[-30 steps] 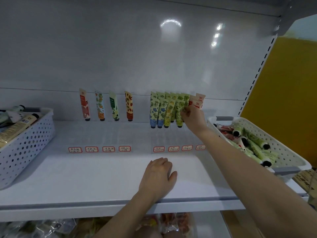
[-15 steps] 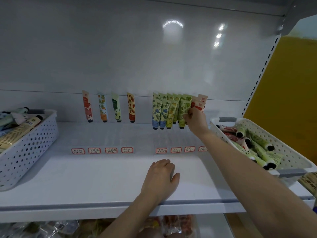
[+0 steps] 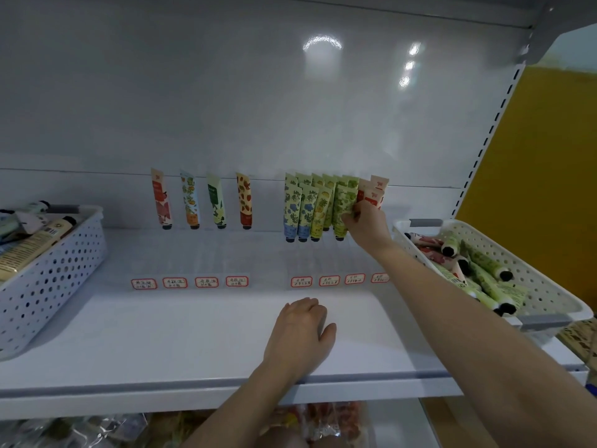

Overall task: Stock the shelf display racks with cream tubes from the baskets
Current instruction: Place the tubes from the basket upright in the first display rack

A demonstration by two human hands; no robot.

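Note:
Cream tubes stand cap-down in clear display racks point(image 3: 326, 260) at the back of a white shelf point(image 3: 193, 337). On the left stand single tubes, one red-patterned tube point(image 3: 161, 202) among them. To the right is a packed group of green and blue floral tubes point(image 3: 307, 206) and red-and-cream tubes point(image 3: 374, 189). My right hand point(image 3: 366, 223) pinches a green tube point(image 3: 345, 205) in that group. My left hand point(image 3: 302, 331) rests flat on the shelf near its front edge, holding nothing.
A cream perforated basket point(image 3: 546, 286) of green and red tubes sits at the right end of the shelf. A white perforated basket point(image 3: 48, 273) with other tubes sits at the left. Red-bordered price labels point(image 3: 237, 281) line the rack fronts. Packaged goods point(image 3: 323, 421) lie on the shelf below.
My right hand has shifted slightly lower and left along the green tube in the right rack. My left hand has stayed on the shelf. The view has tilted down a little.

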